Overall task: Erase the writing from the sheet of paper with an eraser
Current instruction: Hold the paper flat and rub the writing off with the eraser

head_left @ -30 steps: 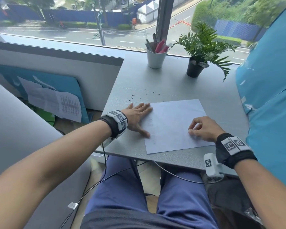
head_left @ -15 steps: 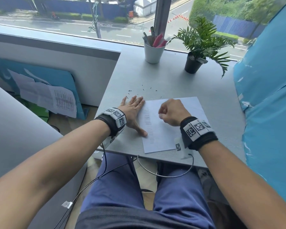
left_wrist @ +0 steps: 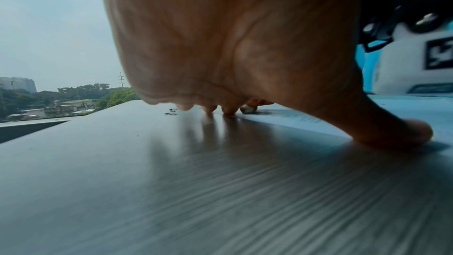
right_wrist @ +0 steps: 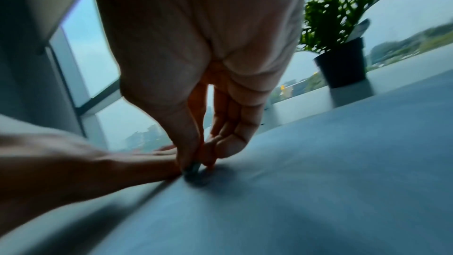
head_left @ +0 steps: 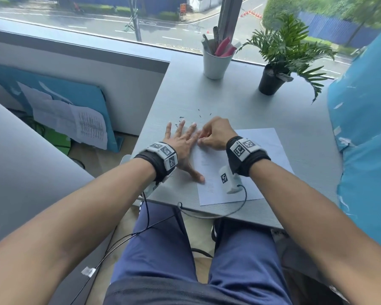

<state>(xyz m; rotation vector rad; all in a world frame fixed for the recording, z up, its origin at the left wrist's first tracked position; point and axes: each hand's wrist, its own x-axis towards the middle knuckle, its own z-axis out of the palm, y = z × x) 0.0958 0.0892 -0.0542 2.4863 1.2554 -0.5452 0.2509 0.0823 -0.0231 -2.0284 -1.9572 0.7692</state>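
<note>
Your left hand (head_left: 180, 146) lies flat with fingers spread, thumb on the sheet of paper (head_left: 260, 150) near its left edge, pinning it to the bench (head_left: 229, 100) so rubbing will not drag or crease it. Your right hand (head_left: 216, 134) curls thumb and fingers into a pinch on the small eraser (right_wrist: 192, 168), its tip touching the sheet at the far-left corner, beside your left fingers. A second ago that hand was at the sheet's right side; it has crossed over.
</note>
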